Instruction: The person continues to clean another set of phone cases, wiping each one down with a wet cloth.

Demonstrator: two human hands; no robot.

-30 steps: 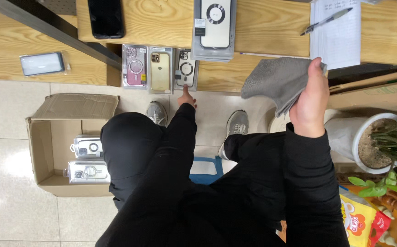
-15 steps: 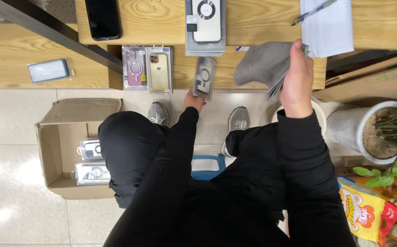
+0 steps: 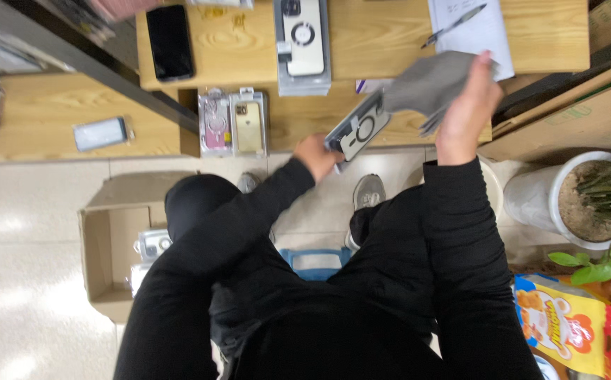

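Left hand point(image 3: 315, 156) grips a clear-packed phone case point(image 3: 357, 129), tilted, above the desk point(image 3: 383, 42) edge. Right hand point(image 3: 464, 105) clutches a grey cloth point(image 3: 429, 84) touching the case's upper end. Two packs, pink point(image 3: 214, 121) and gold point(image 3: 249, 121), lie side by side on the lower wooden shelf. A cardboard box point(image 3: 101, 239) stands on the pale tiled floor.
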